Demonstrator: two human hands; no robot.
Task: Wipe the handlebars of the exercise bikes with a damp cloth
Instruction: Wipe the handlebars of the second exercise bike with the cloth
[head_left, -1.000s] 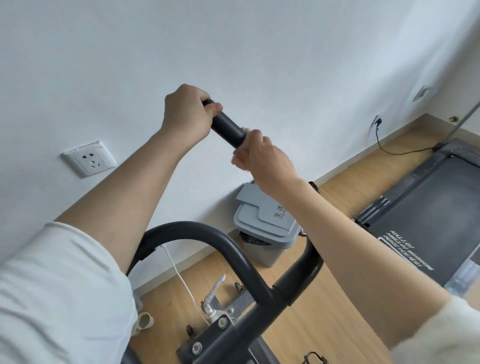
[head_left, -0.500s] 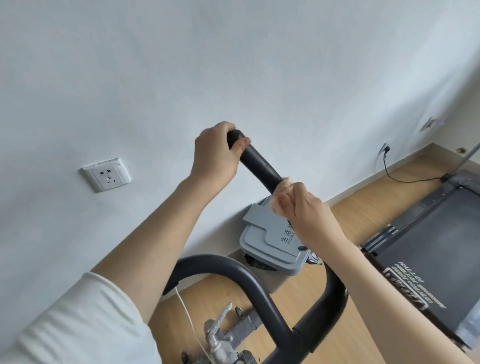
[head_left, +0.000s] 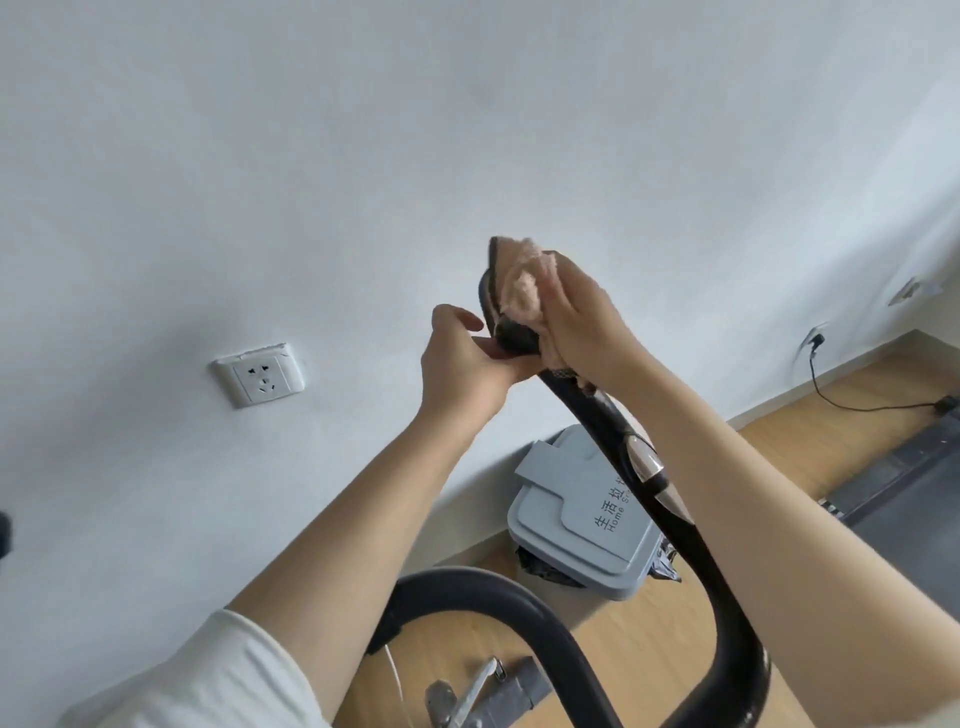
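The black handlebar (head_left: 693, 553) of the exercise bike rises from the lower right to its tip in the middle of the view. My right hand (head_left: 584, 322) grips a pink cloth (head_left: 524, 286) wrapped over the bar's upper end. My left hand (head_left: 465, 358) is just left of the bar below the cloth. Its fingers reach to the grip and its thumb stands apart. A chrome sensor plate (head_left: 644, 462) sits lower on the bar. The other black bar (head_left: 493, 590) curves across the bottom.
A white wall with a socket (head_left: 260, 374) stands close behind the bar. On the wood floor below are a grey lidded bin (head_left: 566, 525), a dark treadmill deck (head_left: 914, 499) at the right and a black cable (head_left: 831, 395) plugged into the wall.
My right hand slid the cloth up the bar to its tip. My left hand let go of the tip and dropped just below it. The camera tilted down.
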